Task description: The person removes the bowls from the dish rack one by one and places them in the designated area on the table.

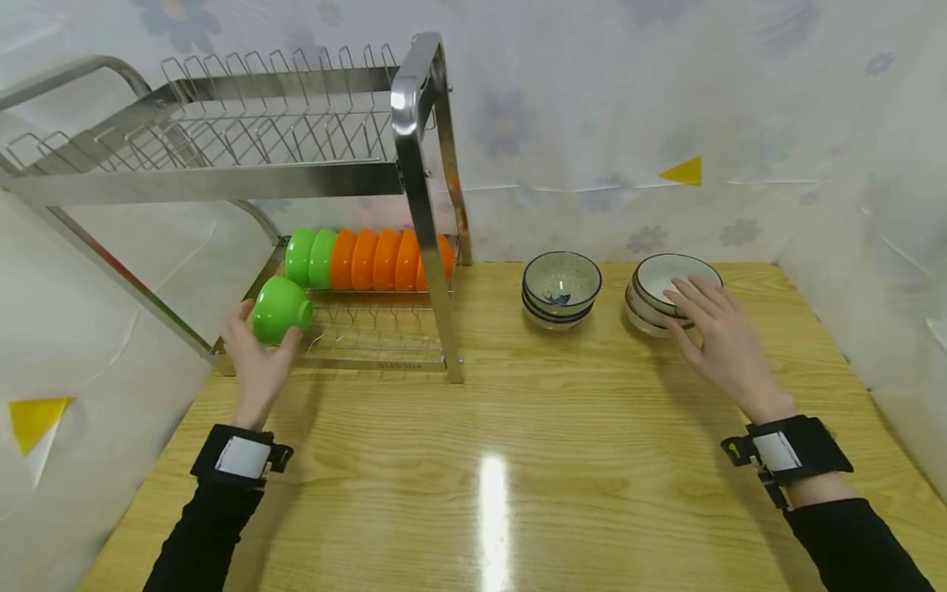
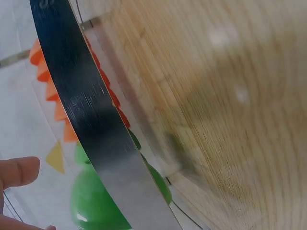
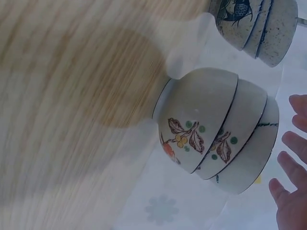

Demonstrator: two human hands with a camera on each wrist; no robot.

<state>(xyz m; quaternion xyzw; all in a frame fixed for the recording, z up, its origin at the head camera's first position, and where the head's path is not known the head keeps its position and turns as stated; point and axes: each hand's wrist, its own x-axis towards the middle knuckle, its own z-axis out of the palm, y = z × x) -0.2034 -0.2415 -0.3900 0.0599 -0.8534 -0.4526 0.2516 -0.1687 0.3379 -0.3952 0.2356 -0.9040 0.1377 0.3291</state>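
Note:
At the lower tier of the rack, my left hand [image 1: 257, 362] has its fingers and thumb spread around a green bowl [image 1: 279, 311]. This bowl sits on its side in front of the row. In the left wrist view a gap shows between a fingertip [image 2: 29, 169] and the green bowl [image 2: 93, 203], which the rack's metal bar [image 2: 96, 115] partly hides. My right hand [image 1: 721, 345] reaches over a stack of white bowls [image 1: 651, 308], fingers extended at the top rim. The right wrist view shows leaves and berries painted on these bowls [image 3: 196, 120].
A two-tier metal dish rack [image 1: 222, 181] stands at the left, its upper tier bare. Two green bowls [image 1: 311, 256] and several orange bowls [image 1: 375, 259] line its lower back row. Between rack and white bowls stands a stack of speckled bowls [image 1: 560, 289] on the wooden table [image 1: 592, 460].

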